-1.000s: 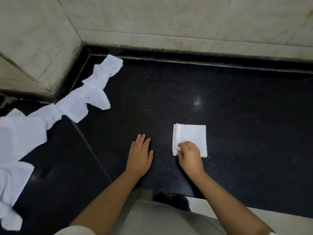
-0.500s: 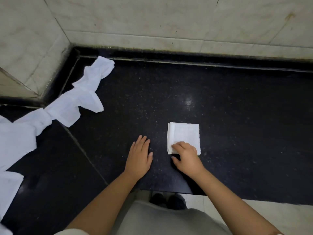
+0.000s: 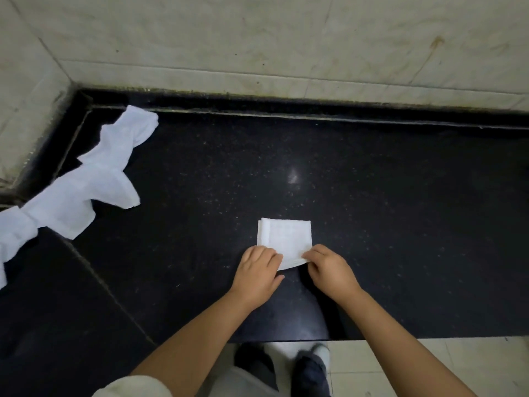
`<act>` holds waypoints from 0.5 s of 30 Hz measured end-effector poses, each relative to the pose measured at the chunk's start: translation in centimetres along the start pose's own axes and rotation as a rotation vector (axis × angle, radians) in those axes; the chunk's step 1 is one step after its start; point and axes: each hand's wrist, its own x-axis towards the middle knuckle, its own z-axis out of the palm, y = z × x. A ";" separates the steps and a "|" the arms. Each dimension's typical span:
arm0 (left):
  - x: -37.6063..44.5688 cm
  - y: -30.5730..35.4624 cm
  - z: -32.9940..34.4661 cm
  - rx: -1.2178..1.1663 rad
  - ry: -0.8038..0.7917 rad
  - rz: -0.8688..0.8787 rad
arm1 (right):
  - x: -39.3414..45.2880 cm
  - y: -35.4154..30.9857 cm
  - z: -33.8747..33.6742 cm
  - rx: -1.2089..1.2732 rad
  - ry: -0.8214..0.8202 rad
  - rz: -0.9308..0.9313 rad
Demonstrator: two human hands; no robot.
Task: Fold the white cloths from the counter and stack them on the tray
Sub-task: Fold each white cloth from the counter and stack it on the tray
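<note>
The black speckled counter (image 3: 372, 196) fills the middle of the frame, its near edge running across the lower part just above pale floor tiles (image 3: 458, 368) and dark shoes (image 3: 309, 368); its far edge meets a dark raised lip under a cream marble wall (image 3: 286, 38), and a second wall closes the upper left corner. Wide bare stone lies to the right of the hands and between them and the back lip. A faint seam crosses the counter diagonally at lower left. A folded white cloth (image 3: 286, 239), a small neat square with a doubled layer showing along its left side, sits at centre frame, near the front edge. The left hand (image 3: 257, 270) has its fingers curled onto the cloth's lower left corner, and the right hand (image 3: 329, 267) pinches the lower right corner, where the near edge is lifted slightly off the stone. A string of loose, rumpled white cloths (image 3: 94, 181) trails from the upper left corner of the counter down past the left edge of the frame, well apart from the hands.
</note>
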 end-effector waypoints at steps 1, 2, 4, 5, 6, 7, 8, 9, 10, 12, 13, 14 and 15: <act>0.4 0.2 0.3 0.016 0.025 0.019 | -0.3 0.1 -0.6 0.011 0.014 0.004; 0.9 0.5 0.4 0.028 0.063 0.047 | -0.7 0.3 -1.3 0.022 0.028 0.001; 2.0 1.4 0.5 0.015 0.147 0.131 | -2.0 1.3 -3.0 0.047 0.060 -0.002; 2.8 2.1 0.3 -0.013 0.189 0.179 | -2.7 2.1 -4.1 0.056 0.080 -0.007; 3.7 3.2 -0.1 -0.043 0.215 0.229 | -3.5 3.0 -5.3 0.061 0.105 -0.013; 4.8 4.5 -0.7 -0.058 0.233 0.283 | -4.5 4.1 -6.6 0.063 0.130 -0.018; 5.9 5.9 -1.2 -0.059 0.250 0.340 | -5.5 5.4 -8.0 0.067 0.156 -0.015; 7.2 7.5 -1.6 -0.051 0.259 0.407 | -6.5 6.8 -9.3 0.071 0.172 -0.001; 8.3 9.2 -1.9 -0.036 0.266 0.477 | -7.8 8.4 -10.6 0.076 0.185 0.017; 10.8 13.4 -2.2 -0.016 0.270 0.607 | -10.6 12.1 -13.3 0.077 0.246 0.074; 11.8 15.3 -2.5 -0.013 0.268 0.644 | -11.9 13.8 -14.4 0.084 0.272 0.097; 13.1 18.2 -2.3 -0.020 0.270 0.681 | -13.9 15.9 -15.8 0.089 0.299 0.121; 14.2 21.2 -2.0 -0.030 0.265 0.707 | -16.1 18.0 -17.2 0.089 0.321 0.140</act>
